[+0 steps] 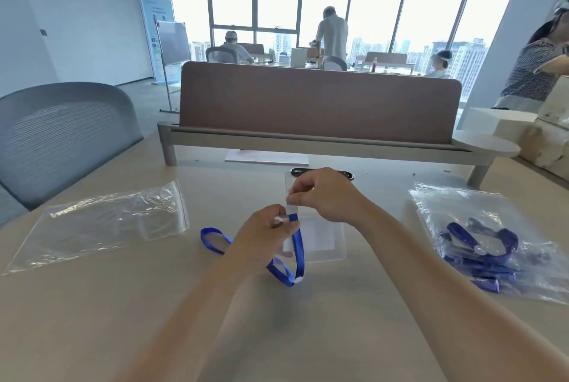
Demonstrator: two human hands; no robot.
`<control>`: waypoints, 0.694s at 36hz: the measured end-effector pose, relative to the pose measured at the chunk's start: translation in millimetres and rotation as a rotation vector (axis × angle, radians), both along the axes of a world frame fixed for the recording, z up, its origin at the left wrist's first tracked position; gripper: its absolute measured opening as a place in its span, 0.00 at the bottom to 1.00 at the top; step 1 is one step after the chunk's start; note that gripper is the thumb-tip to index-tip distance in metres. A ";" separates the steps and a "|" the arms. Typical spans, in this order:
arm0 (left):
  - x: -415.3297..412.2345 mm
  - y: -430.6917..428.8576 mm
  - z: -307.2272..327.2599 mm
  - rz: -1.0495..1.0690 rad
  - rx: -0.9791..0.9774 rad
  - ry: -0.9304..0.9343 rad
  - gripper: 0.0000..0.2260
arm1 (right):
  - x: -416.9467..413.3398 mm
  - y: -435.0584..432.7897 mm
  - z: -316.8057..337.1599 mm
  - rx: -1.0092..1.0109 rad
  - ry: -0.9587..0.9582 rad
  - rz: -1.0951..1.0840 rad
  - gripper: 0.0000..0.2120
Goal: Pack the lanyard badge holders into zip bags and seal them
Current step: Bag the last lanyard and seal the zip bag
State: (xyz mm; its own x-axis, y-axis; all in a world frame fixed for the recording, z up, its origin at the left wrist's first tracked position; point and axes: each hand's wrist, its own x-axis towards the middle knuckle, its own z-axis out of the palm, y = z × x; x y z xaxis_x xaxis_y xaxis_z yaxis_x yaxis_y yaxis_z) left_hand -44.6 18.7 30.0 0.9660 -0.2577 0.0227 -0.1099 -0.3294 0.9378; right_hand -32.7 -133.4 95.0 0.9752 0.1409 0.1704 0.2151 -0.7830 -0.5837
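A blue lanyard [298, 253] loops over the table in front of me, joined to a clear badge holder [320, 240] lying flat. My left hand [261, 240] pinches the lanyard's white clip end. My right hand [323, 193] grips the top edge of the badge holder, just above the left hand. An empty clear zip bag [104, 221] lies flat at the left. At the right lies another zip bag [480, 212] with several blue lanyards [480, 253] inside.
A brown desk divider [317, 104] on a grey base crosses the table behind my hands. A white paper [266, 156] lies under it. A grey mesh chair [61, 138] stands at left. Boxes [551, 135] and a person are at the far right.
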 end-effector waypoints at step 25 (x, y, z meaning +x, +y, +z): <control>29.8 32.7 38.8 0.245 -0.454 0.022 0.03 | -35.1 13.3 -85.2 0.813 0.366 0.198 0.11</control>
